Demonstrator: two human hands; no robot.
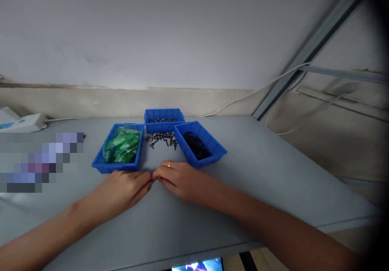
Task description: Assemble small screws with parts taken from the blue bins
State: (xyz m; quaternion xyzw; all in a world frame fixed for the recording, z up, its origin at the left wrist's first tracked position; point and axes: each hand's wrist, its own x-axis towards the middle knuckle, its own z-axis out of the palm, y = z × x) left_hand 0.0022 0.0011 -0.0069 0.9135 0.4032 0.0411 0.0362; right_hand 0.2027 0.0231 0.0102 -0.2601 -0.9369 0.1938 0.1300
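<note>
My left hand and my right hand meet at the fingertips over the grey table, fingers closed. Whatever lies between the fingertips is too small or hidden to make out. A gold ring shows on my right hand. Just beyond my left hand, a blue bin holds green plastic packets. Behind my right hand, an angled blue bin contains small black pieces. Farther back, a third blue bin has small metal screws in it, and a loose pile of screws lies in front of it.
A white power strip sits at the far left. Near it is a pixelated, blurred object. A white cable runs along the wall to a metal frame at the right. Below the table's front edge, a lit screen shows.
</note>
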